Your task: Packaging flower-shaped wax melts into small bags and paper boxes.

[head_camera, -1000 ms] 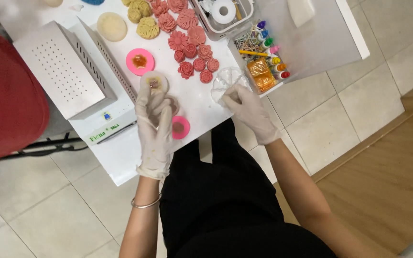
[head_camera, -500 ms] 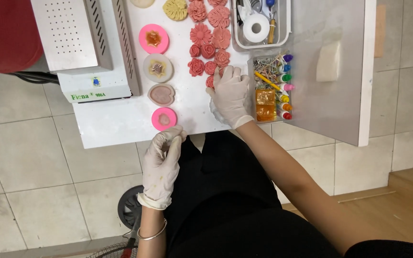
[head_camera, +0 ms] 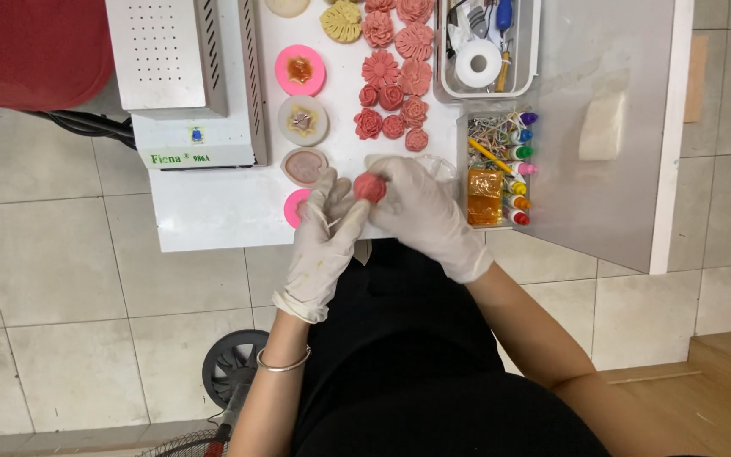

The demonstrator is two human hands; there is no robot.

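- While both gloved hands meet over the near edge of the white counter [head_camera: 213, 211], they share a small pink ball [head_camera: 370, 187] of soft, clay-like stuff, round and matte, the same salmon colour as the flowers.
- Left hand [head_camera: 325, 241]: fingers curled loosely, fingertips closed against the ball's side.
- Right hand [head_camera: 420, 211]: cupped around the ball from the other side, fingers bent over it.
- Ball sits just beside the bright pink round mould [head_camera: 295, 207], which the left hand half hides.
- Beyond that mould lie a brownish mould [head_camera: 305, 166], a grey one [head_camera: 303, 119] and another pink one [head_camera: 299, 69], in a row.
- Finished pink flowers [head_camera: 392, 97] lie near the row, towards the clear tray [head_camera: 501, 173] of coloured bottles.
- Bare counter stretches from the pink mould to the white machine [head_camera: 184, 80]; the counter's edge runs right under the hands.
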